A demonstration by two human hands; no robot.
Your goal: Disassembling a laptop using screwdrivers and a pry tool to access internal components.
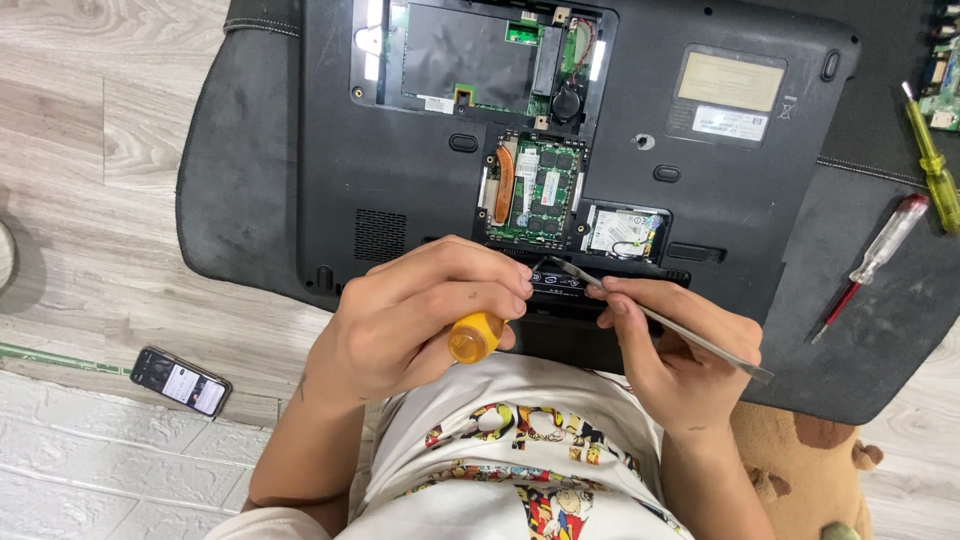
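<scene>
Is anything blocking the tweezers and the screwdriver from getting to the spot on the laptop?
Nothing visible. The right hand holds the tweezers with their tips already at the laptop edge, and the left hand holds the screwdriver beside them. The left fingers hide the screwdriver's tip.

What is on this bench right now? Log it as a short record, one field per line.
Surface: black mat on a pale wood floor
Main item: black laptop lying bottom up, covers off, green circuit boards exposed
Left hand: gripping a screwdriver with a yellow handle, tip hidden at the laptop's near edge
Right hand: holding metal tweezers, tips at the same near edge
Spare tools: red-handled screwdriver and yellow-green screwdriver on the mat, right side
Other: phone with lit screen on the floor, left side
</scene>
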